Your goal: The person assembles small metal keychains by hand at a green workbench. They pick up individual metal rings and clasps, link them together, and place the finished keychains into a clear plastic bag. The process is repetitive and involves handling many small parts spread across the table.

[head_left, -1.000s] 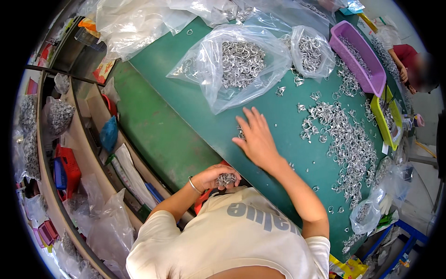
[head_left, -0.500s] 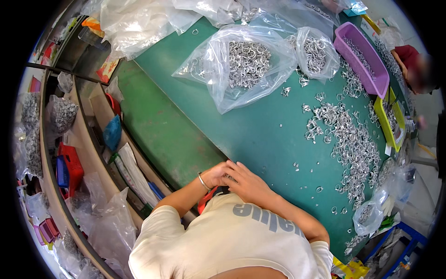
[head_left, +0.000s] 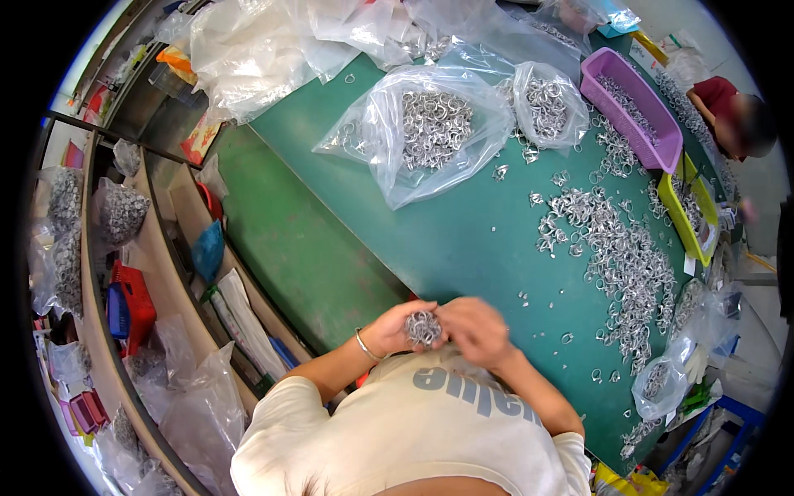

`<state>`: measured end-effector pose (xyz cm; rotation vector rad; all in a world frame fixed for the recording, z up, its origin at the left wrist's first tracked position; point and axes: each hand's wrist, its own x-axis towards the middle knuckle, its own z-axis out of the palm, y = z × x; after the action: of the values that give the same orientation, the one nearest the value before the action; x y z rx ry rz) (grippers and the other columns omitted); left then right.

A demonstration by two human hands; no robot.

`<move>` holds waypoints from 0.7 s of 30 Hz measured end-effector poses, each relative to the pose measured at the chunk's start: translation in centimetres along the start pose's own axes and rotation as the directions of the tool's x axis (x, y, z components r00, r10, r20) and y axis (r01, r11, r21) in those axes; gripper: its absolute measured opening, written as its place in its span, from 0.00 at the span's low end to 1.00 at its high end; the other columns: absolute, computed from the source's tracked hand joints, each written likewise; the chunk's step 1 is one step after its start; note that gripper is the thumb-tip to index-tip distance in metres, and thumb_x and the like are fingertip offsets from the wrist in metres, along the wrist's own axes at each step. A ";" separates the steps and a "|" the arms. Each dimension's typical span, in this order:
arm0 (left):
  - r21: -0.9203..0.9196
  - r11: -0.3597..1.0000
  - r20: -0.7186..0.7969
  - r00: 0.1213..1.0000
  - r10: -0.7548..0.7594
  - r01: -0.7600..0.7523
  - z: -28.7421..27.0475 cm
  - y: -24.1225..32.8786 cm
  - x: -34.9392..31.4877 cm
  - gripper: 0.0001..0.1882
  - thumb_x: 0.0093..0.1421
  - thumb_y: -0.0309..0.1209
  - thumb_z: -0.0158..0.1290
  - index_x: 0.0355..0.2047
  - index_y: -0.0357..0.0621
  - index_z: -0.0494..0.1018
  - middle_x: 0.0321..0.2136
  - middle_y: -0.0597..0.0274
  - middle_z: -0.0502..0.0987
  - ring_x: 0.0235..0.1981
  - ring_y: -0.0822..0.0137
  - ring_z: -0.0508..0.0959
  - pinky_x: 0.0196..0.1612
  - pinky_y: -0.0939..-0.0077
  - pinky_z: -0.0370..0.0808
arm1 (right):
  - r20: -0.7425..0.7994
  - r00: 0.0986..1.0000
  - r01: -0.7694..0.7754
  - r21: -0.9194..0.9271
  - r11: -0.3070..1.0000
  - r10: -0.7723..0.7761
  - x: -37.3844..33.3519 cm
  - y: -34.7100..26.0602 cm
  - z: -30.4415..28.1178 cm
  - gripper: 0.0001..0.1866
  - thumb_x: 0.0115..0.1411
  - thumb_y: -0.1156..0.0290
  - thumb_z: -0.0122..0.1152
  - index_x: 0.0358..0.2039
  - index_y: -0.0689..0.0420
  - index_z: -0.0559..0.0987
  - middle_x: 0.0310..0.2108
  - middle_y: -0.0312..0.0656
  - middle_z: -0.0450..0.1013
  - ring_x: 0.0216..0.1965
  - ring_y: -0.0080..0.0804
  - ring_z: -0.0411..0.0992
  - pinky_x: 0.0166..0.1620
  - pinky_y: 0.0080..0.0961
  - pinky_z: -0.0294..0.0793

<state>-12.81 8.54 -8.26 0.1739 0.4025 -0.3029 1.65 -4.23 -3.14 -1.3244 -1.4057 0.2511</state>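
A cluster of silver rings [head_left: 423, 328] rests in my left hand [head_left: 392, 327], whose fingers curl around it close to my shirt front. My right hand [head_left: 477, 332] is right beside the cluster, smeared by motion, so its fingers and anything in them cannot be made out. Both hands are at the near edge of the green table [head_left: 463, 256]. To their right, a long heap of loose silver rings [head_left: 633, 264] spreads over the tabletop, with a few stray pieces nearer to me.
An open clear bag of rings [head_left: 434, 128] and a smaller one [head_left: 546, 107] stand at the back. A purple basket [head_left: 589, 83] and a yellow-green basket [head_left: 680, 211] line the right side. Shelves with a red basket [head_left: 141, 302] are at left. Another person [head_left: 718, 103] is at far right.
My hands have come apart from being clasped together. The ring cluster now shows in the left hand, and the right hand has shifted slightly to the right.
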 end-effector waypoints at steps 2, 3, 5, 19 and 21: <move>-0.006 0.997 -0.086 0.993 0.080 -0.080 3.0 1.3 0.9 0.18 0.62 0.44 0.46 0.41 0.44 0.73 0.30 0.57 0.78 0.28 0.65 0.78 0.21 0.78 0.72 | -0.248 0.953 -0.193 -0.052 0.980 0.174 0.7 -0.6 -1.9 0.07 0.51 0.87 0.55 0.32 0.66 0.76 0.29 0.48 0.73 0.30 0.38 0.73 0.35 0.28 0.73; -0.135 0.987 -0.120 0.990 0.067 -0.083 4.5 2.6 1.4 0.18 0.62 0.43 0.45 0.42 0.43 0.73 0.33 0.57 0.78 0.29 0.64 0.78 0.21 0.79 0.73 | -0.306 0.914 -0.281 0.000 0.960 0.268 0.4 -0.4 -2.5 0.07 0.52 0.87 0.54 0.32 0.66 0.75 0.29 0.47 0.73 0.30 0.36 0.73 0.35 0.27 0.73; -0.158 0.948 -0.152 0.956 0.252 -0.275 6.5 5.7 3.2 0.17 0.62 0.41 0.47 0.45 0.43 0.70 0.38 0.55 0.75 0.32 0.60 0.77 0.22 0.74 0.77 | -0.406 0.799 -0.437 0.116 0.892 0.444 -0.2 -0.2 -3.6 0.06 0.54 0.87 0.54 0.32 0.66 0.75 0.30 0.46 0.73 0.30 0.31 0.72 0.36 0.24 0.71; 0.021 0.187 -0.460 0.157 0.874 -0.982 12.9 21.2 11.6 0.08 0.60 0.32 0.46 0.35 0.42 0.68 0.32 0.55 0.72 0.31 0.63 0.72 0.37 0.65 0.73 | -0.541 0.644 -0.448 0.306 0.840 0.541 -6.6 -2.3 -5.9 0.04 0.61 0.83 0.50 0.36 0.65 0.73 0.30 0.39 0.69 0.31 0.24 0.69 0.37 0.19 0.70; 0.135 0.091 -0.417 0.027 0.908 -0.987 13.2 21.3 11.7 0.09 0.60 0.33 0.45 0.35 0.41 0.69 0.35 0.57 0.73 0.33 0.64 0.73 0.41 0.66 0.72 | -0.556 0.617 -0.433 0.351 0.830 0.557 -7.1 -2.4 -5.8 0.04 0.61 0.82 0.50 0.36 0.65 0.73 0.30 0.39 0.69 0.30 0.24 0.69 0.37 0.19 0.70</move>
<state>9.04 22.57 1.18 0.2868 0.6428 1.2533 3.09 -13.61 -3.24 -1.4391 -0.3919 0.2527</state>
